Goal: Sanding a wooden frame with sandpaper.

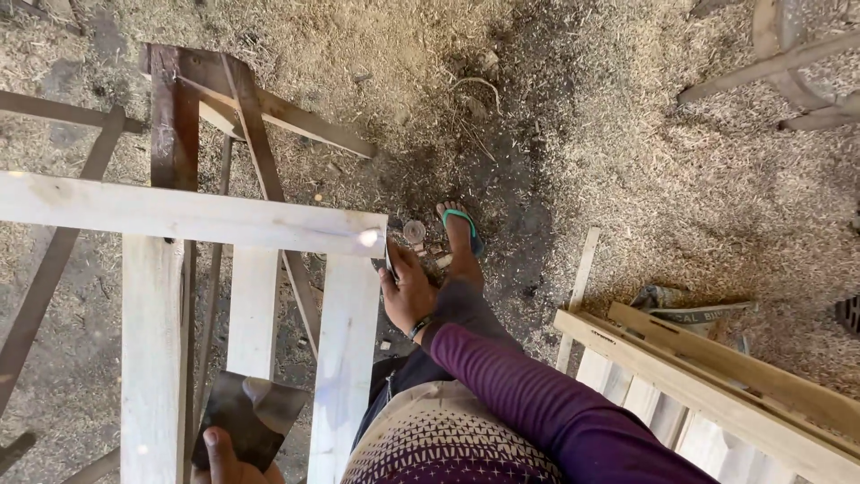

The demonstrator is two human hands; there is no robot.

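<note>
A pale wooden frame lies below me, with a long cross plank (179,213) over three upright slats (345,358). At the bottom edge my left hand (219,453) pinches a dark, bent sheet (251,412) that looks like sandpaper, held over the gap between the slats. My right hand (408,291), in a purple sleeve, rests at the right end of the cross plank. Its fingers are closed on a small thin dark object (391,255), too small to identify.
The ground (627,179) is covered in sawdust and shavings. My foot in a teal sandal (461,235) stands beside a small round object (414,231). A dark brown frame (170,116) lies behind, and a second pale frame (708,367) at the right.
</note>
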